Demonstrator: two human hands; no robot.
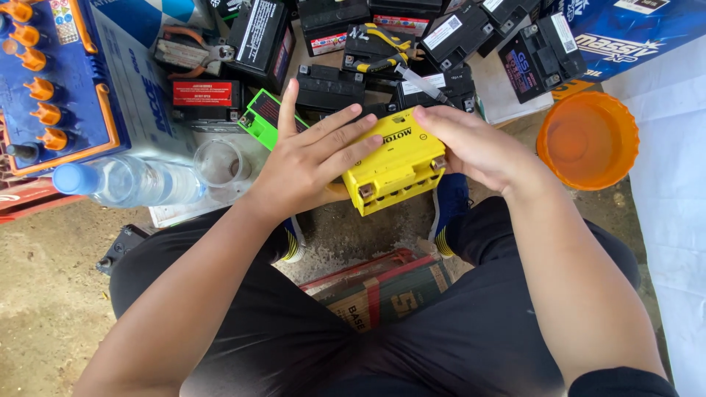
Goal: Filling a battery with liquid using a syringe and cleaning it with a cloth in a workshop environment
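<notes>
- Head view, far left of the frame: a large blue battery with a row of orange caps is seen, with none of those caps removed as far as can be made out.
- Below it, at left centre, a clear water bottle with a blue cap is laid on its side, and a small clear glass is stood just beside it; whether the glass holds any liquid cannot be told.
- At centre left, the left hand is laid flat with fingers spread over the top left of the yellow battery; nothing is pinched by it.
- At the centre of the frame, the yellow battery is held between both hands, tilted, low above the ground and between the person's feet; its terminals are turned toward the camera and no cable or tool is seen attached to them.
- Just right of centre, the right hand is curled round the battery's right end, with fingertips pressed on its top edge.
- Across the top centre and top right, a heap of small black batteries is seen, with yellow-handled pliers lying untouched on them.
- At the right, an orange bowl is set on the ground, well apart from the hands.
- It is judged that work on the yellow battery is at an early handling stage: it is gripped, but no opening or filling is shown.
</notes>
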